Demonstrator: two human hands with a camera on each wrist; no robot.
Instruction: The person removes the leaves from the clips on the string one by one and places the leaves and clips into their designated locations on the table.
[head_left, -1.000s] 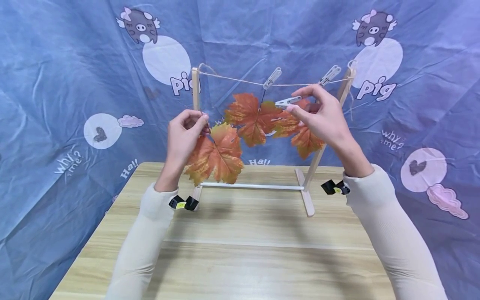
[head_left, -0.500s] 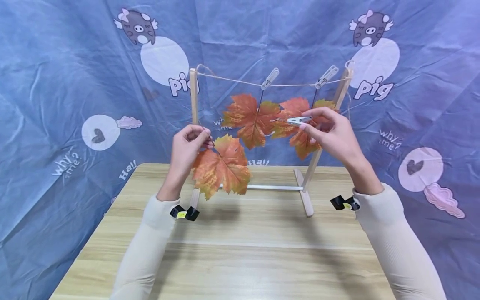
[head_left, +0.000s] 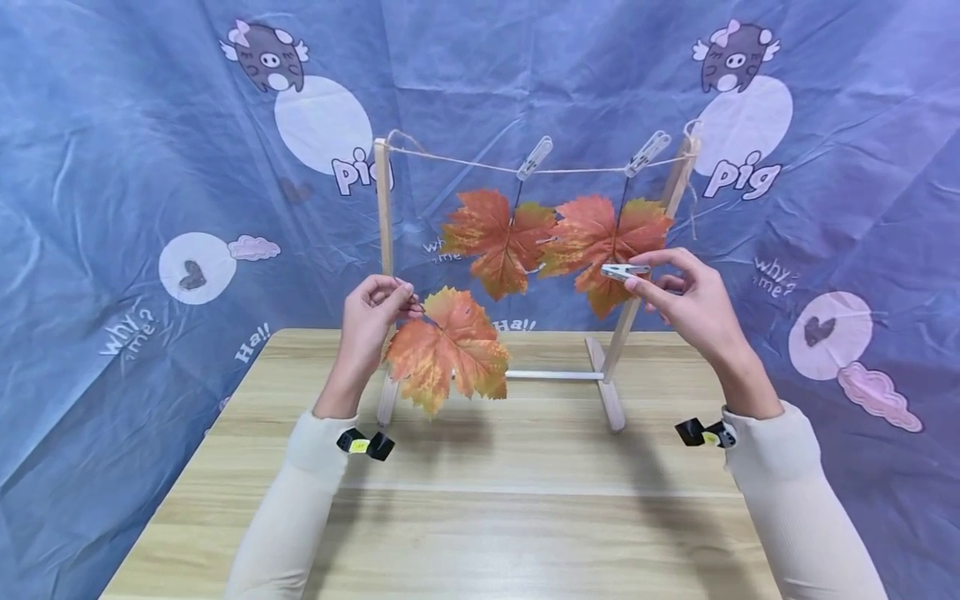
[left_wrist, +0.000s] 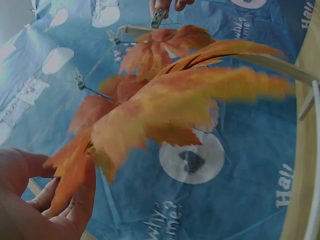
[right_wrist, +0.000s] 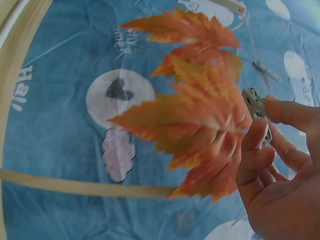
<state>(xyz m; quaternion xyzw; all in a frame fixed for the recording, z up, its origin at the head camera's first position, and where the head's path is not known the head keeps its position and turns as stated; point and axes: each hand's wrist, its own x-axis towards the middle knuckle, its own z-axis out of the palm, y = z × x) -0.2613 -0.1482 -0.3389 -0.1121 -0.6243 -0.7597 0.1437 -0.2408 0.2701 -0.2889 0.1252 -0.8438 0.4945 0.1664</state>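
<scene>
In the head view my left hand (head_left: 375, 321) pinches the thin stem of an orange and yellow artificial maple leaf (head_left: 450, 350), which hangs to the right of the fingers. The left wrist view shows that leaf (left_wrist: 155, 107) spread out past the fingertips. My right hand (head_left: 693, 308) pinches a pale clothespin (head_left: 624, 272) between thumb and forefinger, in front of the right hanging leaf (head_left: 600, 233). Two leaves hang by their stems from the string (head_left: 465, 158), one under the middle clothespin (head_left: 535, 158) and one under the right clothespin (head_left: 647, 154). The middle leaf (head_left: 498, 237) overlaps its neighbour's edge.
The string runs between the left post (head_left: 385, 208) and right post (head_left: 678, 179) of a wooden stand. A white rod (head_left: 555, 375) joins the posts low down. The stand is on a wood-grain table (head_left: 480, 517) before a blue printed cloth (head_left: 465, 50).
Both hands have come down and away from the string. The left carries its leaf lower and slightly right; the right has moved down and right with the clothespin, uncovering more of the right hanging leaf.
</scene>
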